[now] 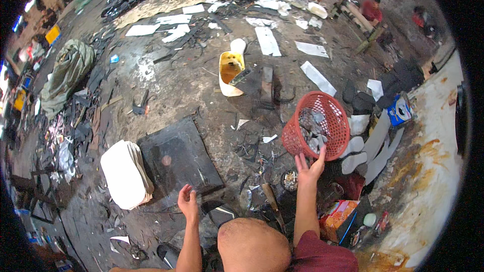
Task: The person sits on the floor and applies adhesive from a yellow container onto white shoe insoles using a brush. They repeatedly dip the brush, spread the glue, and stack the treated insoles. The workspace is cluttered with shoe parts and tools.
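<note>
My left hand [187, 201] hovers by the near edge of a black square board [176, 156], its fingers loosely bent and nothing visible in them. Left of it, a stack of cream-white sheets with rounded corners [123, 174] rests partly over the board. My right hand [311, 169] reaches to the near side of a red perforated plastic basket [337, 121]. Its fingers are spread, some against the basket's wall and one up at the rim. Grey and white scraps [313, 126] lie in the basket. Whether the fingertips touch them, I cannot tell.
A knife-like tool with a wooden handle [271, 199] lies near my knee, beside a small container of bits [289, 181]. Ahead is a yellow-lined white container [231, 73]. White cut pieces [354, 162] and a blue box [400, 110] sit at right. Another person [372, 11] sits far right.
</note>
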{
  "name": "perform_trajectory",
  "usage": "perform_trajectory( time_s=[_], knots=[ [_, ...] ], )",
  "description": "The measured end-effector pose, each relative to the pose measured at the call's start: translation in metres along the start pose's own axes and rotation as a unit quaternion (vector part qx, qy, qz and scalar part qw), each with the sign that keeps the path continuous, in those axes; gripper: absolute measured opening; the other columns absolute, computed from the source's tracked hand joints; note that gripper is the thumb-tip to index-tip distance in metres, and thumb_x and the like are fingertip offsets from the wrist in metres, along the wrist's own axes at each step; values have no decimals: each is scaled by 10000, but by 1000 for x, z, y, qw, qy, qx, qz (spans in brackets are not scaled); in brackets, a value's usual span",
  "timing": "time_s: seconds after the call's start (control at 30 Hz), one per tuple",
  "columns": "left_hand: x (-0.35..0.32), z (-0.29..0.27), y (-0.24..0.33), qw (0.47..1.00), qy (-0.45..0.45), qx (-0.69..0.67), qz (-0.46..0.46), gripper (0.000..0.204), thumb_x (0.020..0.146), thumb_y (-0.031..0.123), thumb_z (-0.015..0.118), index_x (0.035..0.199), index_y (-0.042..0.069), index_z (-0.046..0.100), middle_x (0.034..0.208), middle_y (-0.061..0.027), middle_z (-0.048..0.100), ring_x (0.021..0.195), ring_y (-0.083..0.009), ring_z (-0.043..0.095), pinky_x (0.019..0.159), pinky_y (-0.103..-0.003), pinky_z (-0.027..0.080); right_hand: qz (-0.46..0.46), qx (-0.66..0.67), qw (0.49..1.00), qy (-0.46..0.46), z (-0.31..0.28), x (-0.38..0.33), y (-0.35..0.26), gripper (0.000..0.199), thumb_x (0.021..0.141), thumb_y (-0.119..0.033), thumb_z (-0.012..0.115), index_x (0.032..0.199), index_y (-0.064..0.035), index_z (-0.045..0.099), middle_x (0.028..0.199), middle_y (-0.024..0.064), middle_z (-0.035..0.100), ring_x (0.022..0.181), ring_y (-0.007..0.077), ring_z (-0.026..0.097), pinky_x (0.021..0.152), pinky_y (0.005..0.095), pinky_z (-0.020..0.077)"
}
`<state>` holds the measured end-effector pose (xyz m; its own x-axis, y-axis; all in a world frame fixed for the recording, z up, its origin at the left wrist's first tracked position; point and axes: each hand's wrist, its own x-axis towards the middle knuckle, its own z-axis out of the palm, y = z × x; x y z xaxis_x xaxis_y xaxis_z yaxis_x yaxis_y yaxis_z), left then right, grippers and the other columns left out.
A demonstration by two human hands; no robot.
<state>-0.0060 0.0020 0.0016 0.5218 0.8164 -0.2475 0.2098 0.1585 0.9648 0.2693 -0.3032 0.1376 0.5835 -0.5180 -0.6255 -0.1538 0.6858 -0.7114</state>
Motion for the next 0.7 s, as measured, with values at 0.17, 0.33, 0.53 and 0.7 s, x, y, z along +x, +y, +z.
perform_trajectory(
  time_s=[0.17,0.33,0.53,0.7],
  knots=[
    [-3,16,51,999,-32,-11,32,425,898,25,663,1315,24,579,1240,-116,655,1051,-179,638,917,-319,518,9,-24,993,-118,-6,-8,3,575,763,35,549,1319,-90,477,1016,152,614,875,309,659,768,515,605],
    [-26,55,137,970,-151,-155,107,652,853,54,741,1440,33,458,1358,-130,591,1135,-230,614,967,-344,508,-61,-116,955,-266,-60,-96,47,602,725,106,579,1298,-59,493,1073,80,595,844,243,637,728,452,619],
    [-18,32,178,984,-95,-128,82,645,807,-132,550,1430,12,463,1240,-73,641,1060,-156,638,895,-307,536,-116,-278,853,-426,-1,-160,70,595,791,48,663,1352,-16,475,1140,72,638,1071,241,608,923,413,517],
    [-20,-20,146,986,18,-149,77,642,783,-166,506,1401,8,496,1208,-69,649,1013,-146,639,848,-298,548,-513,-361,425,-652,79,-205,72,247,819,29,591,1007,-60,724,1057,143,688,1003,351,638,914,428,502]
  ],
)
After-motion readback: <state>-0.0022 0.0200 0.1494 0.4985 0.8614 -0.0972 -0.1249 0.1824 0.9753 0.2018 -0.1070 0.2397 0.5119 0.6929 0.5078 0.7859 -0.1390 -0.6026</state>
